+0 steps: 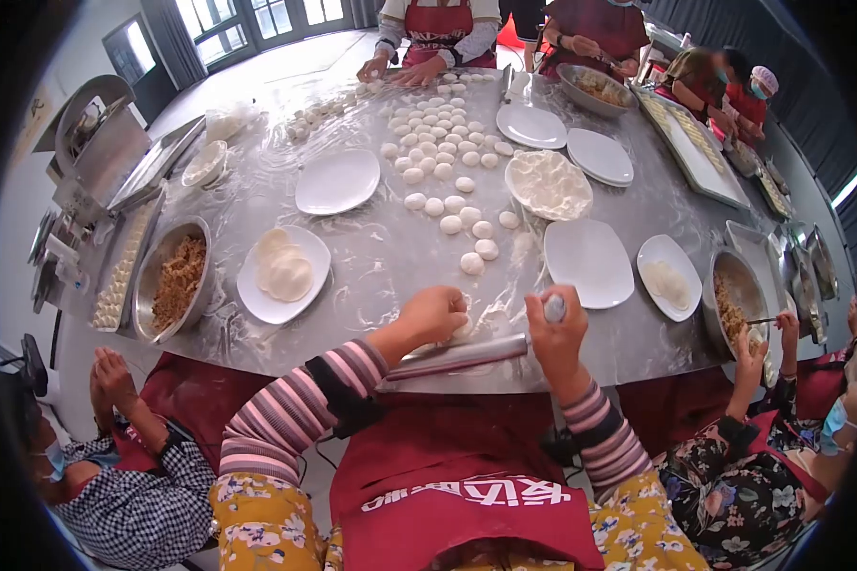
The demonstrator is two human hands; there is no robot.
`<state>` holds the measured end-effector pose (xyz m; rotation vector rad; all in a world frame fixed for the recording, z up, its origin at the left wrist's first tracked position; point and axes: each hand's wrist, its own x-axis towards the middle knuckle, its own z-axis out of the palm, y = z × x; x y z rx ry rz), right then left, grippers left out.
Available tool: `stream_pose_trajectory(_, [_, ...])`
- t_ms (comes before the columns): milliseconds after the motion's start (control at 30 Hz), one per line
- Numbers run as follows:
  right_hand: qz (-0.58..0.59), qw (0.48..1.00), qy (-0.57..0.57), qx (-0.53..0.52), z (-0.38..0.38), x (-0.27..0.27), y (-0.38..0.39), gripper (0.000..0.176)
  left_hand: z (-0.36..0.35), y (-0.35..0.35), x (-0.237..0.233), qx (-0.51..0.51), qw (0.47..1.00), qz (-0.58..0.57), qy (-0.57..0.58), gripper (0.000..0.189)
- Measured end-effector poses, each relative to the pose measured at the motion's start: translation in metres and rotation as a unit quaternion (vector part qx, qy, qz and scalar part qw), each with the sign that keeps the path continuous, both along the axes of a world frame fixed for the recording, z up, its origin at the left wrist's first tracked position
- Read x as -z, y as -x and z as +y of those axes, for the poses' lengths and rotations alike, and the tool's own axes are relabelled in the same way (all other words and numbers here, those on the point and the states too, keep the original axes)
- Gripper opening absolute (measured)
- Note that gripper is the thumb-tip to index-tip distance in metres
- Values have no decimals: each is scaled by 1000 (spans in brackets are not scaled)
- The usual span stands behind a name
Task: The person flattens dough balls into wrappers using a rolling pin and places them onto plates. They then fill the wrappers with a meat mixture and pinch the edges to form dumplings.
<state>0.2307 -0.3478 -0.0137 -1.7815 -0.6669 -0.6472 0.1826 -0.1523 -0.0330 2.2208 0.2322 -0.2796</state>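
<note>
My left hand point(435, 315) is at the near edge of the steel table, fingers pinched on a piece of dough point(462, 329) that they partly hide. To its right, my right hand point(556, 333) is closed round a rolling pin; a grey rounded end point(554, 306) shows above the fist. The metal roller point(462, 356) stretches leftward from this hand, along the table edge below my left hand. Beyond my hands, small round dough pieces point(471, 264) lie scattered on the floured surface. A white plate point(588, 265) stands past my right hand.
On the left are a plate of flat wrappers point(284, 266) and a bowl of filling point(179, 276). Another plate point(338, 182) and a bowl of flour point(549, 185) stand farther back. On the right, a person holds chopsticks point(762, 322) near a filling bowl point(733, 290). Other people surround the table.
</note>
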Motion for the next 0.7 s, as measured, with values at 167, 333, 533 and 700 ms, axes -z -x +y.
stream_pose_trajectory(167, [94,995,33,6,16,23,-27,21,1,-7,12,28,999,-43,8,18])
stream_pose_trajectory(333, [147,989,-12,-24,-8,33,-7,22,5,6,17,-1,998,-65,-14,15])
stream_pose_trajectory(533, [11,998,60,34,22,25,-33,21,5,-12,8,57,998,-12,27,13])
stream_pose_trajectory(700, [176,984,-3,-4,-12,41,1,20,6,5,5,59,997,-28,40,13])
